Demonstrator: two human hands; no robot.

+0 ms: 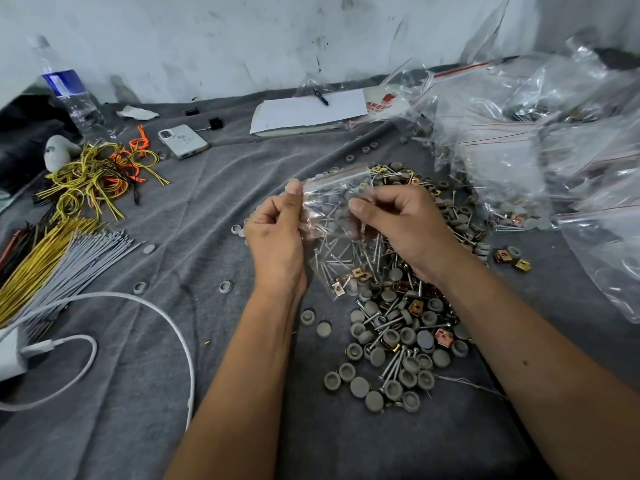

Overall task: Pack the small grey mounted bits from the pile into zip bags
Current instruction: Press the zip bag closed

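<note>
left hand [275, 233] and right hand [405, 226] pinch zip bag [337, 233] top; bag contents blurred; pile [398, 334] at 5 o'clock, partly hidden by right hand.

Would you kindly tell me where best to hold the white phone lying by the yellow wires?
Probably by the phone's long edges, coming from above: it lies flat on the grey cloth, camera side up, with bare cloth along both sides for fingers.

The right hand [401, 226] covers part of the zip bag [341, 230] and of the pile [408, 327] beneath it. The red print on the white bag [382, 102] is too blurred to read. The charger [10, 355] and the heap of clear bags [561, 140] are cut off by the picture's edges.
</note>
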